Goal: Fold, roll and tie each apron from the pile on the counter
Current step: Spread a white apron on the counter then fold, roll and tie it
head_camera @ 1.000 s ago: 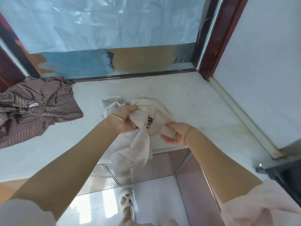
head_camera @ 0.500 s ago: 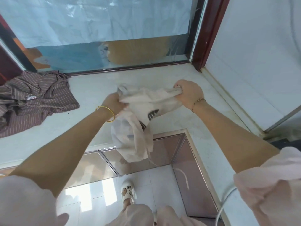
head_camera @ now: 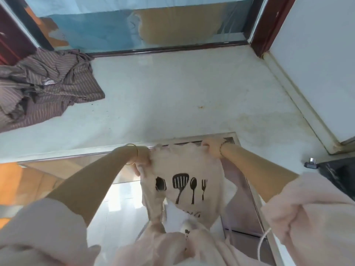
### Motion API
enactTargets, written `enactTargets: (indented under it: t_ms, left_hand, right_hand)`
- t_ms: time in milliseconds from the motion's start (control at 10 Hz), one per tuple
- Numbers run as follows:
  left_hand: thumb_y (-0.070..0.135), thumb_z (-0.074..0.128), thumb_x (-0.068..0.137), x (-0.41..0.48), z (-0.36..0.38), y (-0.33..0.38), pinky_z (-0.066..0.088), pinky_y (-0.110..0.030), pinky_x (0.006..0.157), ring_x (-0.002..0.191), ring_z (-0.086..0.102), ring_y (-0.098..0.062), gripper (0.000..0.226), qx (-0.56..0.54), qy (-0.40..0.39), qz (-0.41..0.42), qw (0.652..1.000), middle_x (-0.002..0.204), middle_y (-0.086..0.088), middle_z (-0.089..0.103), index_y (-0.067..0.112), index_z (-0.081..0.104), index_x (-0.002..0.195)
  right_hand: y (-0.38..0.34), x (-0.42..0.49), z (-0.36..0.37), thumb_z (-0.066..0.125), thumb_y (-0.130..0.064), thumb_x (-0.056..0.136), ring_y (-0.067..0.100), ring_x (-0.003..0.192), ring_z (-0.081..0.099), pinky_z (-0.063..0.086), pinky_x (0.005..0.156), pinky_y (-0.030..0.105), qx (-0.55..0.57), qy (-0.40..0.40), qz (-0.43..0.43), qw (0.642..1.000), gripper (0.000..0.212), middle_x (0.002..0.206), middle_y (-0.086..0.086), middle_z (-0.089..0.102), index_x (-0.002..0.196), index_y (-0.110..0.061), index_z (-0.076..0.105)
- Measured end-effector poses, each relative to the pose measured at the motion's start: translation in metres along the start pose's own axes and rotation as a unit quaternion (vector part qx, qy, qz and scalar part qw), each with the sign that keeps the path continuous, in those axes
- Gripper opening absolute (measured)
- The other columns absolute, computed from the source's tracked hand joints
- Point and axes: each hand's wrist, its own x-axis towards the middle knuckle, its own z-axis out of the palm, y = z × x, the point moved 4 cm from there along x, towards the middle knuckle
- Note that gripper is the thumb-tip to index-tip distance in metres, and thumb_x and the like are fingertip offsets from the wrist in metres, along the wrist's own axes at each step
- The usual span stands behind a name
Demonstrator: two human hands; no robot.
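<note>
Cream cotton apron [head_camera: 184,169] with black kitchen tools printed on it hangs in the air, in front of the counter [head_camera: 172,93] edge and above the floor [head_camera: 119,208], not lying on the counter. The left hand [head_camera: 143,160] pinches one top corner and the right hand [head_camera: 211,148] pinches the other, fingers curled into the cloth. I think the risk is this: the lower part hangs bunched near the person's legs, so if it is laid down like that, the fold may come out crooked. A weak pinch could also drop a corner. The brown striped pile [head_camera: 42,87] lies well apart, on the left.
</note>
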Motion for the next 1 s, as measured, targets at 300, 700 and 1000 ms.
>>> enactTargets:
  t_ms: [300,700,1000]
  left_hand:
    - [0.001,0.048,0.087,-0.028,-0.053,0.017,0.047,-0.044,0.077,0.090,0.061,-0.039,0.020,0.182,0.491,0.171,0.835,0.096,-0.022,0.063,0.000,0.061,0.102]
    - [0.013,0.043,0.094,-0.021,-0.074,0.018,0.043,-0.038,0.079,0.099,0.058,-0.037,0.023,0.050,0.457,0.103,0.882,0.106,-0.022,0.063,0.001,0.059,0.106]
    - [0.011,0.053,0.088,0.015,-0.022,-0.010,0.047,-0.031,0.087,0.103,0.059,-0.025,0.026,0.289,0.145,0.080,0.943,0.114,-0.010,0.064,0.009,0.064,0.112]
  right_hand:
    - [-0.012,-0.023,-0.049,0.039,0.007,0.087,0.026,0.110,0.057,0.043,0.089,0.032,0.084,0.391,-0.036,0.916,0.041,0.120,0.009,0.062,0.121,-0.008,0.058]
    - [0.008,-0.024,-0.047,0.041,0.008,0.086,0.017,0.087,0.057,0.047,0.080,0.026,0.338,0.465,0.019,0.818,0.066,0.092,0.003,0.059,0.147,-0.015,0.026]
    - [0.006,0.000,0.004,0.050,-0.009,0.090,0.023,0.099,0.060,0.043,0.074,0.028,-0.111,0.011,0.027,0.993,0.016,0.097,0.013,0.061,0.098,-0.008,0.065]
